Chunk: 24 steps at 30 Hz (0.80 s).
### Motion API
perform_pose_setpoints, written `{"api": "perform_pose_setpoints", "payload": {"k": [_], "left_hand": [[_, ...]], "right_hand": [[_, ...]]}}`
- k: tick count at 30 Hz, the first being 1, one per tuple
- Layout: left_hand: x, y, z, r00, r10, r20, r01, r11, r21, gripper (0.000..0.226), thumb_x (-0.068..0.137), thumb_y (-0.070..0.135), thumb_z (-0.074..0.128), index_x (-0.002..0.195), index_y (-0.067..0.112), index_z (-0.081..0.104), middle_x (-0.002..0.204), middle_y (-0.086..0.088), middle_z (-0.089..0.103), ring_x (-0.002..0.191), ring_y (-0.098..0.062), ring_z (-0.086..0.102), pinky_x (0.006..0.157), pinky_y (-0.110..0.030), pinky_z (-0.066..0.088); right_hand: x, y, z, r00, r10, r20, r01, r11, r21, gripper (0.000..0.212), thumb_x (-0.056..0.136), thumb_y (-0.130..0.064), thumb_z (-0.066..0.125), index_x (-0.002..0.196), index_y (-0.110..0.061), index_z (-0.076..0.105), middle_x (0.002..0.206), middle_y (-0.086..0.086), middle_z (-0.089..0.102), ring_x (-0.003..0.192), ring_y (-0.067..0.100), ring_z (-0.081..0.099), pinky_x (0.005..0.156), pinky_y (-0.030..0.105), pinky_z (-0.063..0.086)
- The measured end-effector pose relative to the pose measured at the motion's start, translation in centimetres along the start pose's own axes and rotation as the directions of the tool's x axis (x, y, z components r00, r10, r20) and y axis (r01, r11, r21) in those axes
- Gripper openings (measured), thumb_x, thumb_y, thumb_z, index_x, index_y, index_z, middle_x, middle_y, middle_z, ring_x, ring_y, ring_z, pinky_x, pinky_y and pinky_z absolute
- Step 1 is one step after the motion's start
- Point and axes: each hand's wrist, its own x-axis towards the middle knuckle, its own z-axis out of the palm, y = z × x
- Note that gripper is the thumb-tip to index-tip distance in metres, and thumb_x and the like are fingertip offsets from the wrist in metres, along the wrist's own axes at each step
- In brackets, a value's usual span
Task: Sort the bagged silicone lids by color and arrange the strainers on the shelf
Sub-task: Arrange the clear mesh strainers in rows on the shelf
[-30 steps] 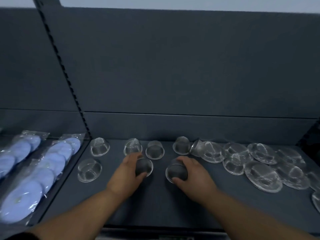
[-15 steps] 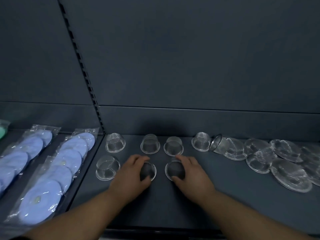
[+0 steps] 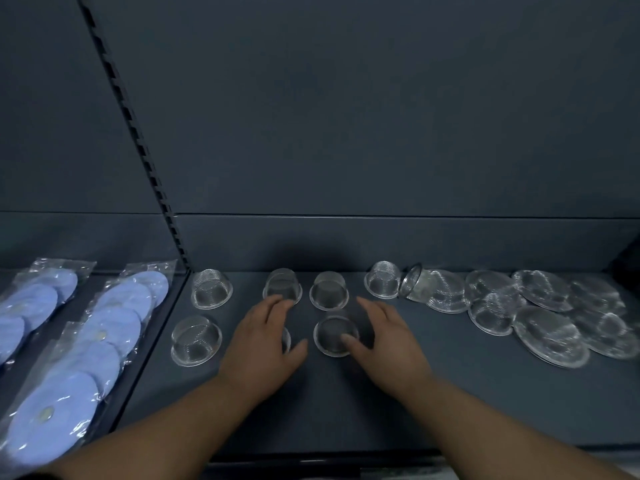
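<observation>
Small mesh strainers stand upside down in two rows on the dark shelf (image 3: 346, 410). The back row holds several, such as one at the far left (image 3: 211, 289) and one in the middle (image 3: 329, 291). My left hand (image 3: 263, 344) lies with spread fingers over a front-row strainer (image 3: 286, 341), of which only a sliver shows. My right hand (image 3: 384, 337) is spread beside another front-row strainer (image 3: 334, 336), with only its thumb touching the rim. Bagged blue silicone lids (image 3: 114, 306) lie on the adjoining shelf to the left.
One small strainer (image 3: 414, 282) lies tipped on its side at the right end of the back row. A loose pile of wider, flatter strainers (image 3: 550, 336) fills the right side. A slotted upright post (image 3: 138, 133) divides the two shelf bays. More blue lid bags (image 3: 31, 303) lie at the far left.
Both hands had their fingers closed around the two front strainers; now the fingers are spread and lifted off them. The view has shifted left and closer.
</observation>
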Motion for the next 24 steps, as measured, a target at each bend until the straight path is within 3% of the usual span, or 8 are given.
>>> {"api": "perform_pose_setpoints", "payload": {"k": [2,8,13,17,21,24], "left_hand": [[0.6,1.6,0.4,0.999,0.049,0.004,-0.049,0.999,0.019,0.076,0.075,0.060,0.045,0.141,0.022,0.041,0.149,0.002,0.034,0.137,-0.015,0.033,0.111,-0.024,0.025],[3.4,7.5,3.0,0.988,0.142,0.066,-0.143,0.990,0.014,0.069,0.086,0.041,0.059,0.146,0.022,0.030,0.154,0.003,0.022,0.140,-0.016,0.024,0.115,-0.028,0.023],[6.0,12.1,5.5,0.986,0.131,0.107,-0.130,0.991,-0.022,0.074,0.087,0.040,0.060,0.149,0.022,0.024,0.157,0.002,0.013,0.143,-0.017,0.017,0.116,-0.031,0.024],[7.4,15.1,7.3,0.979,0.165,0.117,-0.160,0.986,-0.051,0.073,0.088,0.038,0.061,0.149,0.018,0.025,0.155,0.000,0.024,0.141,-0.017,0.026,0.113,-0.024,0.020],[8.8,17.8,8.9,0.993,0.038,0.110,-0.010,0.970,-0.242,0.058,0.090,0.029,0.061,0.143,0.022,0.038,0.135,0.000,0.055,0.119,-0.016,0.054,0.096,-0.023,0.040],[9.8,18.6,9.8,0.994,-0.063,0.090,0.086,0.957,-0.277,0.050,0.092,0.019,0.058,0.140,0.021,0.044,0.121,-0.003,0.064,0.108,-0.018,0.061,0.092,-0.025,0.046]], "right_hand": [[-0.5,1.2,-1.2,1.000,0.020,-0.022,-0.021,0.999,-0.042,0.067,0.087,-0.047,0.059,0.146,-0.030,0.031,0.148,-0.011,0.029,0.134,0.012,0.033,0.108,0.027,0.035],[-2.1,6.0,-5.6,0.991,0.108,-0.085,-0.118,0.984,-0.134,0.063,0.089,-0.039,0.059,0.146,-0.027,0.035,0.149,-0.010,0.029,0.139,0.012,0.026,0.112,0.025,0.029],[-2.3,9.8,-9.1,0.984,0.118,-0.130,-0.144,0.967,-0.210,0.063,0.087,-0.037,0.062,0.144,-0.022,0.040,0.150,-0.001,0.032,0.140,0.017,0.027,0.116,0.028,0.024],[-2.1,11.8,-10.8,0.985,0.094,-0.143,-0.118,0.978,-0.172,0.062,0.086,-0.032,0.064,0.142,-0.021,0.042,0.149,-0.003,0.034,0.138,0.015,0.029,0.114,0.024,0.023],[-1.5,13.2,-11.6,0.991,0.044,-0.126,-0.061,0.988,-0.138,0.061,0.087,-0.032,0.063,0.143,-0.024,0.041,0.149,-0.007,0.032,0.138,0.011,0.027,0.110,0.016,0.018],[-0.7,13.8,-12.0,0.994,0.001,-0.113,-0.015,0.992,-0.123,0.060,0.086,-0.032,0.064,0.141,-0.023,0.043,0.146,-0.006,0.036,0.136,0.011,0.031,0.109,0.016,0.020]]}}
